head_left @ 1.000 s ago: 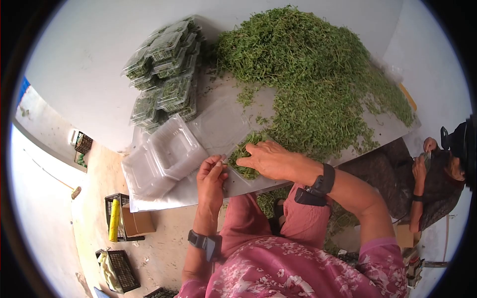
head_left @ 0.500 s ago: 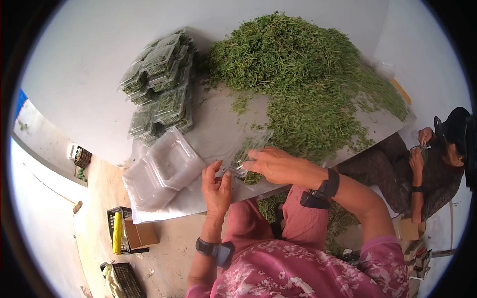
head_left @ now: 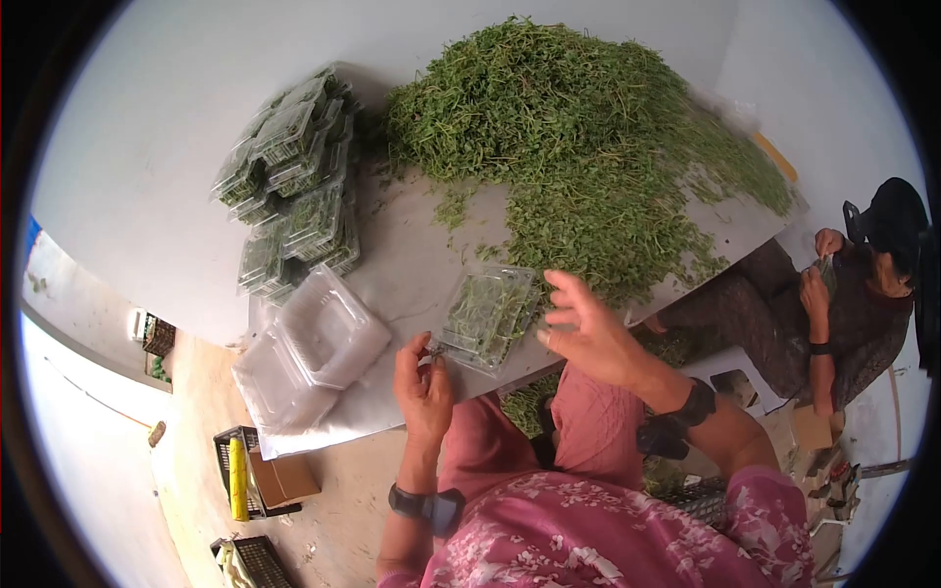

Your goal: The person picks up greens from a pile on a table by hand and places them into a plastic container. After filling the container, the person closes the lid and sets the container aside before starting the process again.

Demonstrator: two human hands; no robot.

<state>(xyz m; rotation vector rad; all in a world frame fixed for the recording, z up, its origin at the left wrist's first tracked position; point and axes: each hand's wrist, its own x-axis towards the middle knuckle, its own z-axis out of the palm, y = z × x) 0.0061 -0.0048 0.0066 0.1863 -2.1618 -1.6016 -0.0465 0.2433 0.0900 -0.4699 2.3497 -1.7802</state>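
A clear plastic clamshell box (head_left: 488,318), its lid down over green sprigs, lies near the table's front edge. My left hand (head_left: 424,392) is at its left corner, with the curled fingers and thumb closed on the rim. To the right of the box my right hand (head_left: 593,338) is raised, fingers spread and holding nothing. Nested empty clamshells (head_left: 319,338) sit open to the left of my left hand. Behind the box rises a large heap of green sprigs (head_left: 559,118).
Filled clamshells (head_left: 294,176) are stacked at the back left of the table (head_left: 412,230). A co-worker (head_left: 853,304) sits at the right, both hands together on something small. Black crates (head_left: 257,566) and a cardboard box (head_left: 282,477) stand on the floor at left.
My right hand has drawn back to the right from the clamshell box and its fingers have spread. The box now shows flat with its lid down. My left hand stays by its corner.
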